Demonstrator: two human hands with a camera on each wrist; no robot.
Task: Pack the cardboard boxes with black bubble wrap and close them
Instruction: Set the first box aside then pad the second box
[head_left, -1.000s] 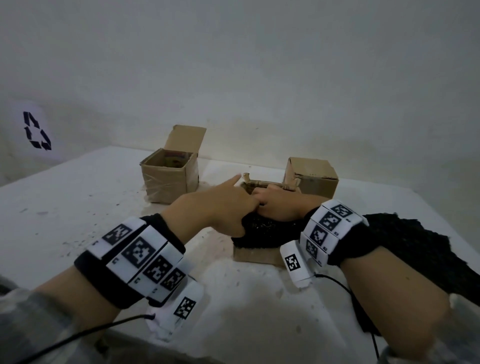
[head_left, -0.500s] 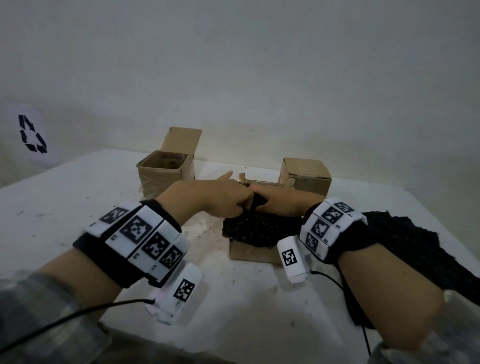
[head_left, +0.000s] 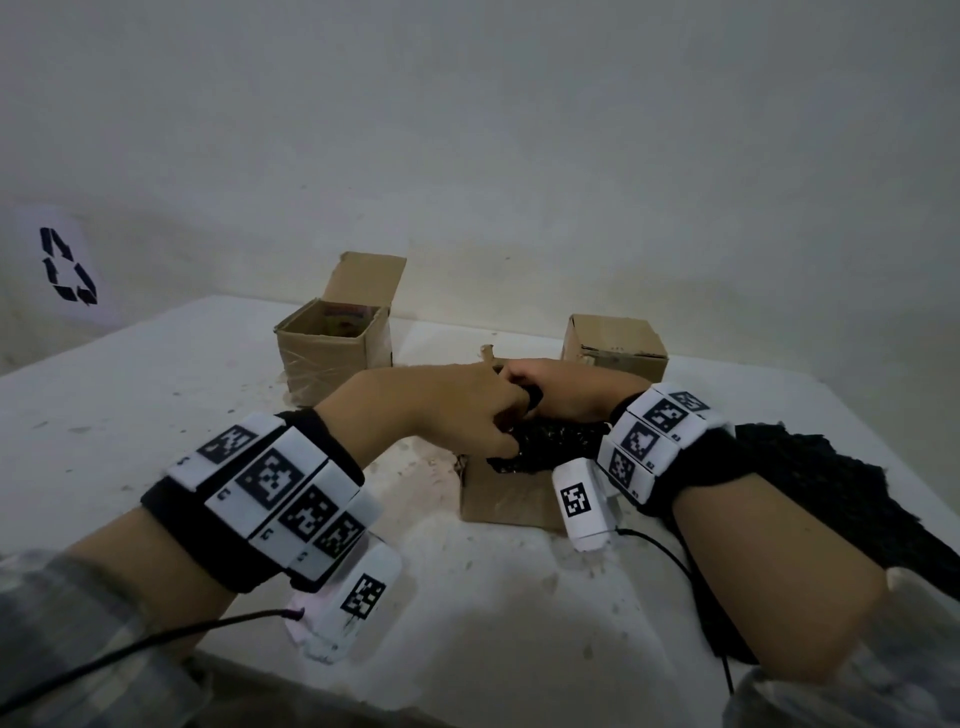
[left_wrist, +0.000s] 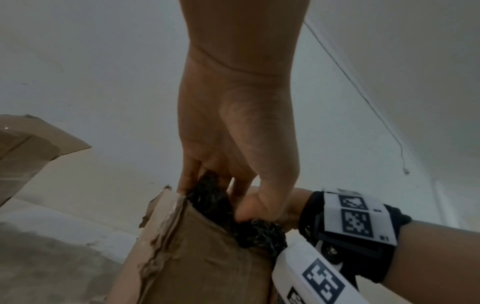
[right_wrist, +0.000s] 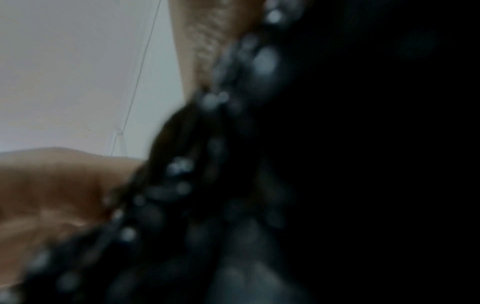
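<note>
A small cardboard box (head_left: 511, 501) stands at the middle of the white table (head_left: 156, 415). A wad of black bubble wrap (head_left: 550, 441) bulges out of its top. Both hands meet over it. My left hand (head_left: 467, 413) bends its fingers down into the box mouth, and in the left wrist view a tuft of the wrap (left_wrist: 210, 197) sticks up between those fingers (left_wrist: 187, 181) beside the box wall (left_wrist: 202, 257). My right hand (head_left: 563, 389) curls its fingers round the wrap from the right. The right wrist view is filled by blurred wrap (right_wrist: 233, 185).
An open box (head_left: 332, 358) with its lid flap up stands at the back left. A closed box (head_left: 615, 348) sits at the back right. A loose sheet of black bubble wrap (head_left: 831, 493) lies along the table's right side. The wall is close behind.
My left forefinger, which pointed out a second ago, has curled down with the others. Both hands have drawn closer over the box, and the wrap sits lower in it.
</note>
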